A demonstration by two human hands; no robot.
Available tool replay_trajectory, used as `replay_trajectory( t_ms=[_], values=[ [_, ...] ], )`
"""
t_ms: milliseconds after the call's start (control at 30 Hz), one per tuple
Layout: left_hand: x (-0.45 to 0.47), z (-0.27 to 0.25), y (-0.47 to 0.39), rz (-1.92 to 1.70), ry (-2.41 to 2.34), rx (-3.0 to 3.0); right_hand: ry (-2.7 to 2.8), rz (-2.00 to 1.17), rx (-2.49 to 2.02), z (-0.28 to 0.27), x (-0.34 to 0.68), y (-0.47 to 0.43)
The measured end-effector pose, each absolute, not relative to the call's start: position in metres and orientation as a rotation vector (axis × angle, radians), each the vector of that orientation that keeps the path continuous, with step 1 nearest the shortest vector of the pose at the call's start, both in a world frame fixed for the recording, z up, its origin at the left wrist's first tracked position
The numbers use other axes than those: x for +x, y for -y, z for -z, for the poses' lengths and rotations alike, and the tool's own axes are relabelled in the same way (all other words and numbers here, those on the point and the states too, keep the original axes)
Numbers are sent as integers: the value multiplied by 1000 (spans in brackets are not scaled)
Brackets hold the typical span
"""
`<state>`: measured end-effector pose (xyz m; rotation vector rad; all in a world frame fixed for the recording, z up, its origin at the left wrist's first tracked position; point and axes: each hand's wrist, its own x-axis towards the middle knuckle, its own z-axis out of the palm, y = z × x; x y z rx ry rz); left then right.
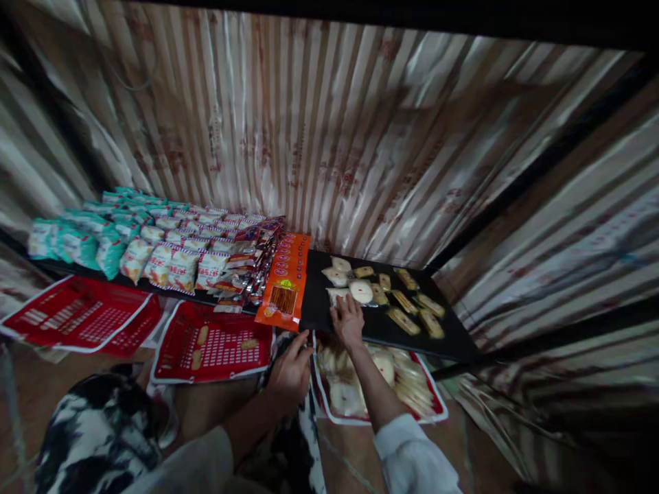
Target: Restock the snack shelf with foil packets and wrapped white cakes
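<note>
Before me runs a long, low black shelf (315,309). On its left end I see puffy teal packets (79,243) in rows, then white packets (184,269) with striped top edges, and next to those a heap of shiny dark-red packets (252,257). An orange bag (283,281) lies beside the heap, reaching the front edge nearest me. Farther right are a few flat white packs (361,291), and beyond them small yellowish-brown pieces (404,320), spaced apart. Below, my tiled floor (340,439) bears red, white-rimmed baskets (226,343).
</note>
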<state>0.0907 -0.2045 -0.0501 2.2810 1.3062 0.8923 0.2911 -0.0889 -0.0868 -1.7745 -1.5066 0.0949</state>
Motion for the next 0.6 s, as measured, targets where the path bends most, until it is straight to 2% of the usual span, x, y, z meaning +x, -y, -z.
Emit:
replay_trajectory(
  t_ms=[367, 600],
  values=[
    [104, 38, 236, -944, -1335, 2134, 1590, -83, -1879, 85, 297, 94],
    [109, 45, 230, -1006, -1443, 2011, 1432, -238, -1616, 80, 306, 90]
  ],
)
